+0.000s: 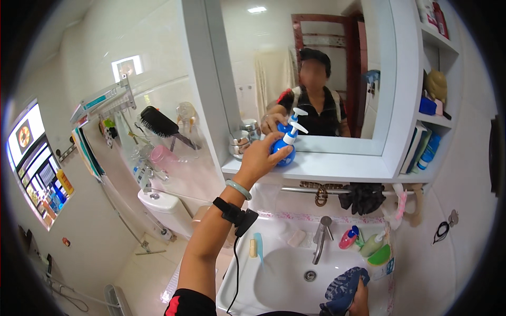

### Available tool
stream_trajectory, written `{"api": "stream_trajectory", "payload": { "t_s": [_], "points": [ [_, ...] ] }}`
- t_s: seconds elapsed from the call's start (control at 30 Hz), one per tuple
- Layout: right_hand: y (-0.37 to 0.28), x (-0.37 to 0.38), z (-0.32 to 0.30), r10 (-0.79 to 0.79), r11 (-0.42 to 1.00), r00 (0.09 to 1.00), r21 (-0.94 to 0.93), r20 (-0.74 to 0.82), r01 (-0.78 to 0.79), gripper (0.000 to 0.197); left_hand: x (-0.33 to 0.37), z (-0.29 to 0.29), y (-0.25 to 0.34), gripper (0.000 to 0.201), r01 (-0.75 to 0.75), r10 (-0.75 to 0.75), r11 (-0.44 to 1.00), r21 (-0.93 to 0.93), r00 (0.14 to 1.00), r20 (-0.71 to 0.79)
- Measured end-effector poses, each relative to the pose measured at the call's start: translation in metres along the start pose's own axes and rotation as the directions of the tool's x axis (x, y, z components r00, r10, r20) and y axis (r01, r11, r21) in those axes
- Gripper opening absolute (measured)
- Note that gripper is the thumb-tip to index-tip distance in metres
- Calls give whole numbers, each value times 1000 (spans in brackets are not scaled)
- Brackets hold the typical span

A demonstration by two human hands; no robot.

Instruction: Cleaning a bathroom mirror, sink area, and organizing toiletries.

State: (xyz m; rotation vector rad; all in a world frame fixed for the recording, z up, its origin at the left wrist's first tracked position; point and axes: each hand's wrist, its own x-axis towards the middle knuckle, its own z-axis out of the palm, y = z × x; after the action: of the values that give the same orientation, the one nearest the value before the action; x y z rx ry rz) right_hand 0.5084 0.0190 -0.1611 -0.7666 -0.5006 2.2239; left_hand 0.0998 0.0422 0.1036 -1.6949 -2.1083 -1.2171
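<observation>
My left hand (259, 159) reaches up to the shelf under the mirror, its fingers wrapped around a round blue pump bottle (285, 156) with a white pump top. The bottle stands at the shelf's front, and the mirror behind repeats it. Beside that hand, on the shelf's left end, is a shiny metal jar (240, 145). Low on the right, my right hand (360, 300) grips a crumpled dark blue patterned cloth (345, 287) over the sink's right side. Part of that hand is hidden by the cloth.
Below is a white sink (240, 284) with a metal faucet (322, 234). A pink bottle (348, 238) and a green pump bottle (372, 245) stand on its right rim; a blue comb (258, 245) lies on its left. A rail (295, 189) runs under the white shelf (342, 167).
</observation>
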Motion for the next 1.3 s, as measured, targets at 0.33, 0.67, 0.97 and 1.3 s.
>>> {"api": "stream_trajectory", "payload": {
  "t_s": [0.33,0.67,0.97,1.3],
  "points": [
    [7,16,-13,-84,996,992,-48,-91,80,38,4,-4,-37,48,-76,73,983,-166,997,-28],
    [21,14,-37,-173,984,970,-63,-170,164,38,9,-13,-31,48,-63,74,993,99,991,-109],
    [21,2,-33,-155,987,979,24,-133,159,36,-6,-13,15,61,57,66,913,405,957,-283],
    [19,-11,-45,-134,991,953,-6,-273,137,33,1,-3,-24,51,75,50,876,476,968,-244]
  ]
}}
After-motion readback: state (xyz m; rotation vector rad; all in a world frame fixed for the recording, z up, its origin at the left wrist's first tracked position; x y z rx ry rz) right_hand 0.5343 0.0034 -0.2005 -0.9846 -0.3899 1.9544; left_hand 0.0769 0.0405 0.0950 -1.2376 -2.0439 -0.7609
